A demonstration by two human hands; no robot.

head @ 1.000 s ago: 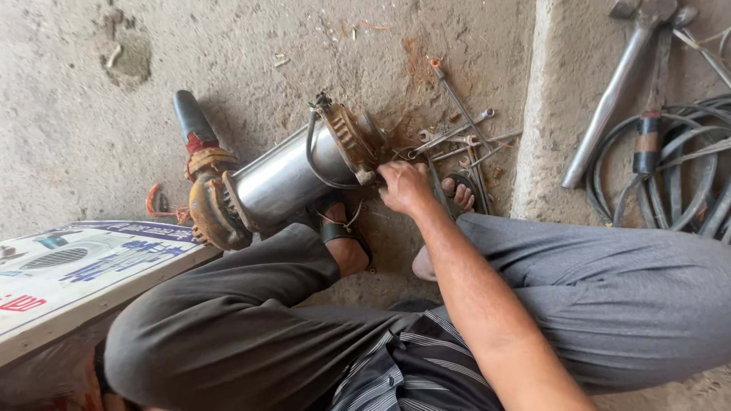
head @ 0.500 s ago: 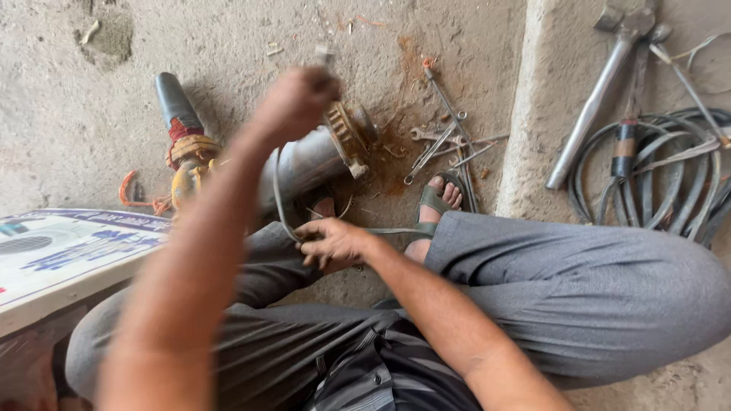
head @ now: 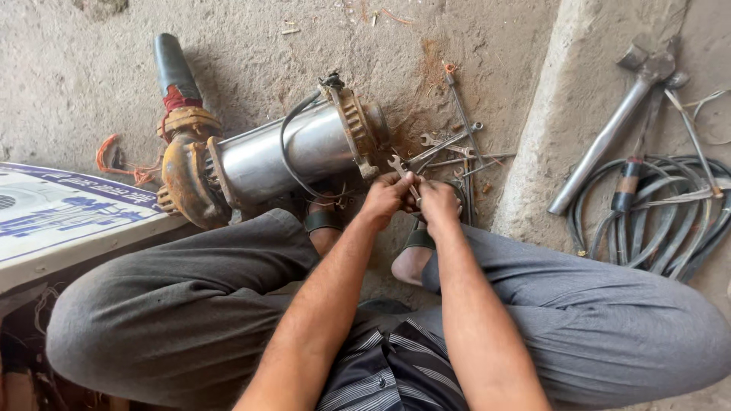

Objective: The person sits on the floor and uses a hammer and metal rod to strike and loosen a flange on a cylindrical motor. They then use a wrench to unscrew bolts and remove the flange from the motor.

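I see both hands, left hand (head: 387, 199) and right hand (head: 438, 204), pinching a small steel open-ended spanner (head: 403, 172) just beside the shiny cylindrical pump motor (head: 293, 152) lying on the concrete floor; its rusty flange looks still bolted, I judge.

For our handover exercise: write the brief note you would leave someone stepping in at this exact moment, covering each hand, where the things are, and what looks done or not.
Left hand and right hand: together in front of the feet, both gripping a small open-ended spanner.
Pump: steel cylinder lying on its side on the concrete floor, rusty flanges at both ends, black cable looped over it.
Loose spanners: heap on the floor just right of the pump.
Hammer and coiled hose: far right.
Done: spanner picked up. Not yet: spanner is not on any pump bolt.
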